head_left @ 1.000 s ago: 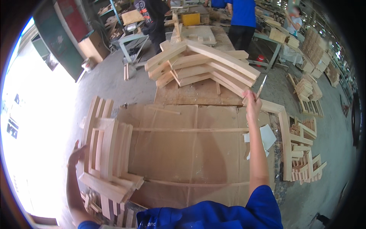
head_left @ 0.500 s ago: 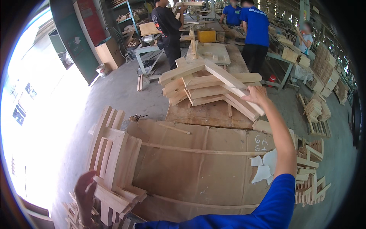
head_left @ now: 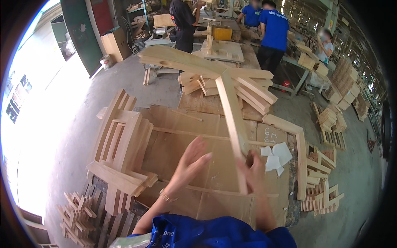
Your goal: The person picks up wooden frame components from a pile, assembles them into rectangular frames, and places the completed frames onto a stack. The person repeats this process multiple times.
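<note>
My right hand (head_left: 253, 171) grips one leg of an angled wooden frame piece (head_left: 231, 111), two pale bars joined at a corner. It hangs over the cardboard-covered table (head_left: 215, 157), its other bar reaching up and to the left. My left hand (head_left: 191, 161) is in the air left of that leg, fingers stretched out and apart, touching nothing. Behind the held piece lies a pile of similar angled wooden pieces (head_left: 256, 93) on a wooden bench. A stack of joined wooden frames (head_left: 126, 142) stands at the table's left side.
Another angled wooden piece (head_left: 301, 157) lies along the table's right edge, beside white torn scraps (head_left: 276, 156). More frames are piled on the floor at right (head_left: 324, 182) and lower left (head_left: 76, 217). Several people work beyond, one in a blue shirt (head_left: 273, 31).
My right hand has lifted the angled wooden piece off the far pile and drawn it nearer. My left hand has moved from beside the left stack to over the table's middle.
</note>
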`<state>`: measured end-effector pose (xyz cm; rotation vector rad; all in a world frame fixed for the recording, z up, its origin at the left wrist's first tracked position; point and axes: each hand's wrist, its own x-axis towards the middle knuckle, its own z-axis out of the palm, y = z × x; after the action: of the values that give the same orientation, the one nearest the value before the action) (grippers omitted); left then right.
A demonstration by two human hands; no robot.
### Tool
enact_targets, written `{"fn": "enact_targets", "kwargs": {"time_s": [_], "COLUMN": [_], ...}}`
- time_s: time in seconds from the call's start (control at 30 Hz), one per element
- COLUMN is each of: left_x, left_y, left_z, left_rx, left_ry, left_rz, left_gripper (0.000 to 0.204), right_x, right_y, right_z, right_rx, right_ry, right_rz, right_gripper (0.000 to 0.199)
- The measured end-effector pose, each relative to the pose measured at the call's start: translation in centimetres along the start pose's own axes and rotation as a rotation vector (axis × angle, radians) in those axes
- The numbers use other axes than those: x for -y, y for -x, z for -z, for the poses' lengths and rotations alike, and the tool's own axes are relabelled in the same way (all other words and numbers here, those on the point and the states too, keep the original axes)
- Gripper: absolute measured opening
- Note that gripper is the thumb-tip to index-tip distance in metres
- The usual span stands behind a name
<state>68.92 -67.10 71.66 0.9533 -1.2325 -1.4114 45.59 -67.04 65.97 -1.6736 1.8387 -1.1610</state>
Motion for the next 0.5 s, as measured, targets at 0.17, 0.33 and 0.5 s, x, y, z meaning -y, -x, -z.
{"fn": "enact_targets", "kwargs": {"time_s": [0.17, 0.33, 0.5], "left_x": [2.5, 4.1, 4.9], "left_y": [-3.1, 0.5, 3.6], "left_z": [-3.2, -1.2, -0.7], "left_rx": [0.061, 0.187, 0.404], "left_ry": [0.371, 0.509, 0.549], "left_rz": [0.023, 0.128, 0.181], "left_gripper": [0.055, 0.053, 0.055], "right_x": [4.4, 4.5, 8.6], "right_y": [10.3, 8.6, 5.2], "right_z": [-1.2, 2.7, 4.7], "right_rx": [0.075, 0.068, -0.118], "right_ry": [-0.461, -0.674, -0.278], "right_rz": [-0.088, -0.225, 0.311], "right_gripper": [0.042, 0.041, 0.032]}}
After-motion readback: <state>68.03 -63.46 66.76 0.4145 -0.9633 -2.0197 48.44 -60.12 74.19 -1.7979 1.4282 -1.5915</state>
